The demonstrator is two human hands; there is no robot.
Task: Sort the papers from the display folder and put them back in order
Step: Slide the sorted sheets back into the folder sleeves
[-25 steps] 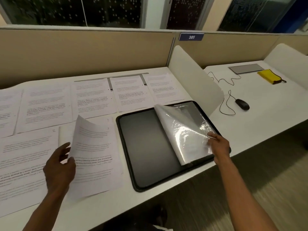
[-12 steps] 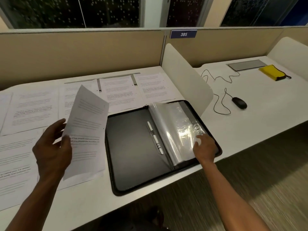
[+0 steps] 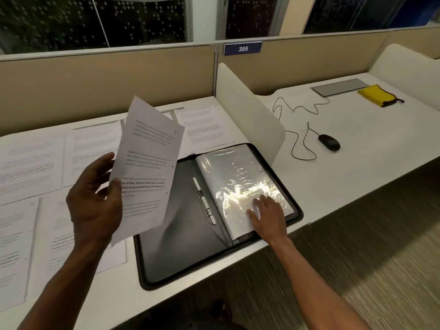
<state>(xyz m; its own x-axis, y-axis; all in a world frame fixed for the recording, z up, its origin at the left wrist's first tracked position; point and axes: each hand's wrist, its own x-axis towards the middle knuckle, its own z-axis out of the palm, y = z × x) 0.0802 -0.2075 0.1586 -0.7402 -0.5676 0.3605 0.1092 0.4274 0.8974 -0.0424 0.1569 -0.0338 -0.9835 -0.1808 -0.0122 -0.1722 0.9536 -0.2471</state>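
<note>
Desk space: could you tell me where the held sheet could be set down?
Free: the folder's black left half, and the desk between divider and mouse. Crowded: papers cover everything left of the folder.

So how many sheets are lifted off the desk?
1: the sheet held in the left hand, above the folder's left edge. The other sheets lie flat on the desk; some may be hidden behind it.

Black wired mouse [image 3: 329,142] on the neighbouring desk [image 3: 371,139], yellow pouch [image 3: 378,95] — blue "385" sign [image 3: 242,48]
</note>
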